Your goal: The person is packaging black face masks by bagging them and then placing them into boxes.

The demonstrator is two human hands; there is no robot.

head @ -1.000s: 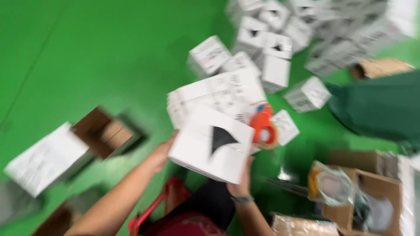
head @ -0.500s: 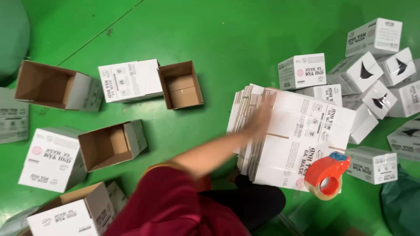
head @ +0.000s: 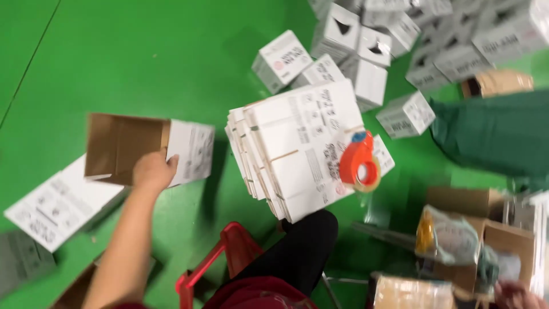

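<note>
My left hand (head: pixel 153 170) grips the edge of an open white box (head: pixel 191 150) with a brown inside, which lies on its side on the green floor. To its right sits a stack of flat white cartons (head: pixel 294 146), and an orange tape dispenser (head: pixel 359 162) rests on top of the stack. At the bottom right edge a blurred hand (head: pixel 514 296), likely my right, is next to an open brown box (head: pixel 509 240). Its fingers cannot be made out.
Several closed white boxes (head: pixel 366 46) are piled at the top right, and another white box (head: pixel 57 203) lies at the left. A red stool (head: pixel 229 257) and my black-trousered leg (head: pixel 303 252) are at the bottom. A dark green cloth (head: pixel 492 134) lies at the right.
The view has swung. My left hand left the flat carton stack and now holds an open box to the left. The tape dispenser still rests on the stack.
</note>
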